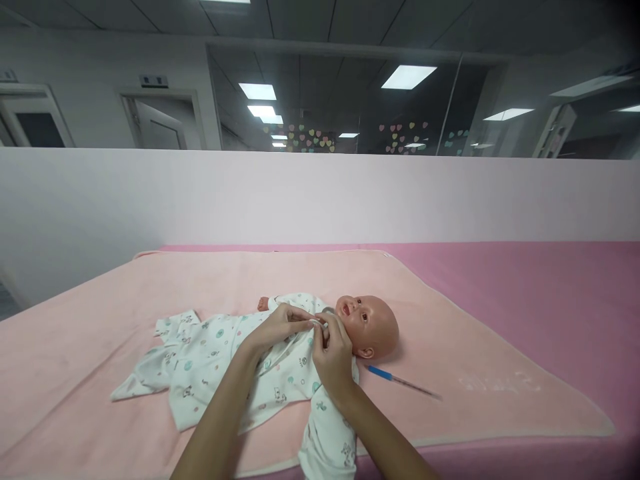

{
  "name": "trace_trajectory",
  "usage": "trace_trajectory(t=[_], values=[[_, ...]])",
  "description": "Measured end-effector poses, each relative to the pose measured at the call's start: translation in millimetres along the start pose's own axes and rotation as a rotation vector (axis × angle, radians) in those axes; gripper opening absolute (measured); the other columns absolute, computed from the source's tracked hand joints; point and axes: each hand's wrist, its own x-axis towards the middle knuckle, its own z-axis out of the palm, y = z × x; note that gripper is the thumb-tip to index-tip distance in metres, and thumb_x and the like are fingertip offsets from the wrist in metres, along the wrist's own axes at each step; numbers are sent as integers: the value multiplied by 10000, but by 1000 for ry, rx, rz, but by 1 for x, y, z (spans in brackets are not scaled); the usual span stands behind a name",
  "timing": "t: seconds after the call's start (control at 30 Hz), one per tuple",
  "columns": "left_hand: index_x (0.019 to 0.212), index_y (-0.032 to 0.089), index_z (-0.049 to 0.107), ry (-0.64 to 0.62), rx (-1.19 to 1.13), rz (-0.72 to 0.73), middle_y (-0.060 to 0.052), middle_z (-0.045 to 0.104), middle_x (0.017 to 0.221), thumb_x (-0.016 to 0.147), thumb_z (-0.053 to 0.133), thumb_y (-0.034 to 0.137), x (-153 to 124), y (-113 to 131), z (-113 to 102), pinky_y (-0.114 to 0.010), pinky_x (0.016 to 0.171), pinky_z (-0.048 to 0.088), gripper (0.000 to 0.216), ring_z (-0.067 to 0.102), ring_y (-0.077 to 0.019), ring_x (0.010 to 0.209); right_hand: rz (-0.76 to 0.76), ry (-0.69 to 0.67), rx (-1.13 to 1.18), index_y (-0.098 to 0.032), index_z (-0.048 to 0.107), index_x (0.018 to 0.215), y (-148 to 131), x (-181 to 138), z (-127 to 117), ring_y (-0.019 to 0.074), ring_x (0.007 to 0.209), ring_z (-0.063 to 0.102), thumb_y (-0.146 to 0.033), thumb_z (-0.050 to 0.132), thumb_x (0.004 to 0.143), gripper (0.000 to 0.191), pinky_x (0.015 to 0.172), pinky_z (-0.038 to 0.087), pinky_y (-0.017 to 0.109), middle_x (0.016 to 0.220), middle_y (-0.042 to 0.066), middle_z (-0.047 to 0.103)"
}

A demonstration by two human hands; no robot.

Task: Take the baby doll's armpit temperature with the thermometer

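Baby doll (370, 325) lies on its back on a peach blanket (475, 347), head toward the right and feet toward the left, near the middle of the blanket. It wears a white romper (225, 353) printed with small green and grey figures; the legs of the garment lie flat and spread to the left, and one sleeve hangs over the near edge of the blanket. A small doll's fist shows at the far sleeve.

Both hands meet at the neckline of the romper, just below the doll's chin. The left hand (280, 327) reaches in from the lower left and pinches the fabric at the collar between fingertips and thumb. The right hand (333, 357) comes from below, fingers curled shut on the other edge of the same opening, touching the left hand's fingertips.

A thin rod (400, 380) with a blue end lies on the blanket just beside the doll's head, on the near right. The blanket covers part of a pink worktop (550, 287). Behind it stands a pale partition (300, 193)
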Motion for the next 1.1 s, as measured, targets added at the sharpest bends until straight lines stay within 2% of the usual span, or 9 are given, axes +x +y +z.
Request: trace_trajectory(t=[0.17,0.23,0.37,0.5,0.67,0.9,1.1], values=[[880,143,695,29,48,-17,-47,664,762,684,626,304,1,0,-1,-247,678,407,263,555,-164,751,-4,-3,41,-180,542,913,-2,1,-2,156,751,550,-144,352,852,203,672,458,280,811,53,581],[854,148,695,38,55,-28,-27,637,707,681,615,287,1,1,-1,-227,622,378,235,519,-135,679,-11,5,40,-182,542,908,-2,1,-2,155,743,548,-137,347,848,208,666,454,277,808,52,582],[778,141,677,61,64,-86,34,463,516,670,593,289,1,2,0,-211,479,239,201,340,-80,501,11,1,37,-186,533,862,-1,0,-2,149,699,537,-135,347,844,194,633,441,268,761,37,566],[721,143,628,49,34,-94,46,392,524,662,581,284,0,4,2,-211,478,211,160,305,-80,510,16,3,33,-187,518,812,-2,1,-1,143,673,515,-128,361,835,169,615,429,266,739,28,533],[768,151,615,42,42,-81,33,448,580,677,570,272,0,3,1,-205,493,241,157,343,-83,532,-14,38,29,-184,537,802,-3,2,-2,139,661,510,-102,359,817,196,588,429,262,772,43,518],[919,153,605,43,-46,-61,3,567,671,674,602,257,1,1,1,-203,533,315,266,460,-93,572,-54,-4,12,-180,552,855,-2,1,-2,137,642,516,-112,382,795,193,559,433,257,777,43,539],[953,170,599,19,-122,-13,-13,616,747,664,640,220,2,-1,2,-224,663,392,296,542,-122,710,-20,-5,19,-182,547,882,-1,1,-1,133,652,521,-136,398,823,167,563,431,251,806,46,555]])
